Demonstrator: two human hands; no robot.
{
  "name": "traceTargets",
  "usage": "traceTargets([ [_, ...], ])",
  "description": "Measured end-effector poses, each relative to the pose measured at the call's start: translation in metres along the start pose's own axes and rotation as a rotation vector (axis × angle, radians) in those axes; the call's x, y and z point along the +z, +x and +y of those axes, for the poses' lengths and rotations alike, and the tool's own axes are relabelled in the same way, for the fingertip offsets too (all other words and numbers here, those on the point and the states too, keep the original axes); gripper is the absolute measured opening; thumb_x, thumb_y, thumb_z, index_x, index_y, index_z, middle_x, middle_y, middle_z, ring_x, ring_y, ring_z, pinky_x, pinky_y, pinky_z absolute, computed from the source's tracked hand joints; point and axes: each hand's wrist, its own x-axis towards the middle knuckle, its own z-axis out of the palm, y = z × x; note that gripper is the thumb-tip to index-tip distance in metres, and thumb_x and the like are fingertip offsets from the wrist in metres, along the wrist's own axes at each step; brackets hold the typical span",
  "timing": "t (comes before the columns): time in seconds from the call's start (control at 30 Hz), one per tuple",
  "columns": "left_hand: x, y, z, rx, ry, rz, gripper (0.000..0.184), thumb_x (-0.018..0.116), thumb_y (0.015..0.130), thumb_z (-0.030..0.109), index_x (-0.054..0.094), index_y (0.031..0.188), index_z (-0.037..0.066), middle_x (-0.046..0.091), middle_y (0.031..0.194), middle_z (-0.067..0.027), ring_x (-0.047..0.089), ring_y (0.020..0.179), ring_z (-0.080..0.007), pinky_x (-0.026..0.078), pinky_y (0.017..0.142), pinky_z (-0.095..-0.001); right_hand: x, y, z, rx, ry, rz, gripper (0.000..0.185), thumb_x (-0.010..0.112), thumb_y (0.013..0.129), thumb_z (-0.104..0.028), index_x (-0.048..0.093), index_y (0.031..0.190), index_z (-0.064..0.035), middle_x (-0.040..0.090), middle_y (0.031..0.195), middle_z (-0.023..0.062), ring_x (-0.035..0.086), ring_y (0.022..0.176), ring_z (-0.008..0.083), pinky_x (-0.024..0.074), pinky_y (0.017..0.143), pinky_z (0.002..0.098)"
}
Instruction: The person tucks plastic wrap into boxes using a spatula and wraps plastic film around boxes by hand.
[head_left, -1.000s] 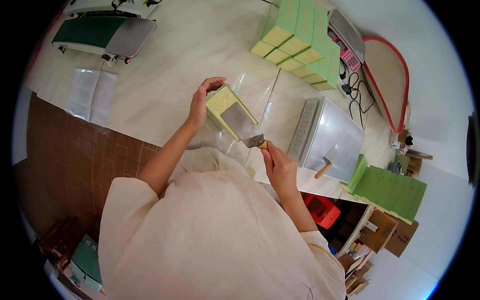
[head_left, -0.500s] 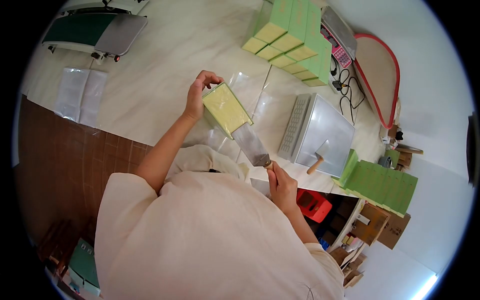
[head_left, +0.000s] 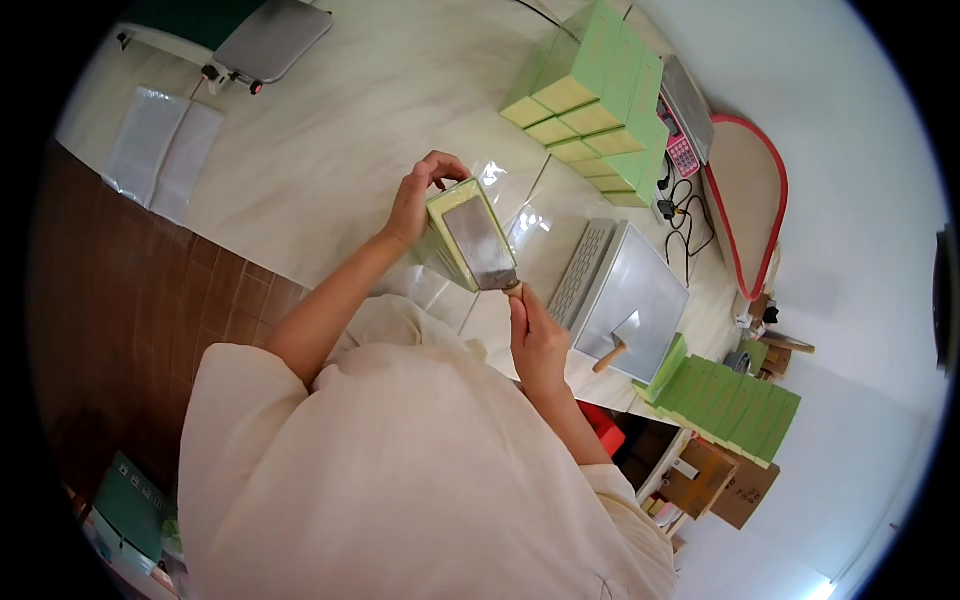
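Note:
My left hand [head_left: 412, 203] grips the far left side of a green box [head_left: 440, 258] with a pale yellow end. Clear film around the box shines and sticks out past its edges. In my right hand [head_left: 540, 345] is the wooden handle of a scraper [head_left: 476, 238]. Its broad metal blade lies over the yellow end of the box, covering most of it. Just right of my right hand stands a metal-topped unit [head_left: 648, 290] with a slotted side. A small pointed trowel [head_left: 616, 348] with a wooden handle rests on it.
Green boxes [head_left: 590, 90] are stacked at the back beside a scale with a pink keypad [head_left: 683, 156] and black cables [head_left: 685, 225]. More green boxes [head_left: 735, 400] stand in a row at right. Clear bags [head_left: 165, 155] lie at the left table edge.
The scraper blade has moved from the box's lower corner up across its yellow end. My right hand has come closer to the box, and the camera view has shifted a little.

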Motion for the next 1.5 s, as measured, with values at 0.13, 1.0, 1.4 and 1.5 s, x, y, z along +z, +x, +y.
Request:
traceTargets([
  [0.13,0.0,-0.001,-0.005,0.015,-0.008,-0.009,0.067,0.02,0.096,0.066,0.053,0.108,0.009,0.066,0.098,-0.0032,0.056,0.094,-0.0131,0.034,0.085,-0.0287,0.008,0.011,0.0,-0.101,-0.079,0.05,0.024,0.064,0.092,-0.013,0.062,0.115,-0.0055,0.062,0.071,0.0081,0.059,0.055,0.0249,0.0446,0.047,0.0357],
  [1.0,-0.003,0.005,-0.001,0.093,0.062,-0.018,0.05,0.022,0.098,0.059,0.039,0.097,0.012,0.068,0.093,-0.0076,0.057,0.091,-0.0144,0.032,0.082,-0.0296,0.006,0.019,-0.003,-0.065,-0.18,0.004,0.025,0.063,0.093,-0.016,0.06,0.117,-0.0077,0.061,0.069,0.0077,0.059,0.054,0.0258,0.0444,0.046,0.0365],
  [1.4,-0.002,0.005,-0.009,0.097,0.073,-0.008,0.049,0.02,0.099,0.057,0.039,0.097,0.012,0.07,0.096,-0.0069,0.059,0.09,-0.0146,0.035,0.08,-0.0293,0.005,0.011,0.001,-0.058,-0.076,0.058,0.02,0.063,0.093,-0.014,0.062,0.112,-0.0065,0.065,0.073,0.0095,0.061,0.057,0.0261,0.046,0.047,0.0348],
  [1.5,-0.008,0.005,-0.015,0.106,0.051,-0.058,0.048,0.022,0.099,0.058,0.039,0.098,0.012,0.069,0.097,-0.0099,0.057,0.093,-0.0145,0.034,0.082,-0.0295,0.002,0.006,0.007,0.026,0.062,0.052,0.016,0.062,0.094,-0.015,0.064,0.107,-0.0049,0.063,0.072,0.0121,0.06,0.055,0.0257,0.0462,0.05,0.034],
])
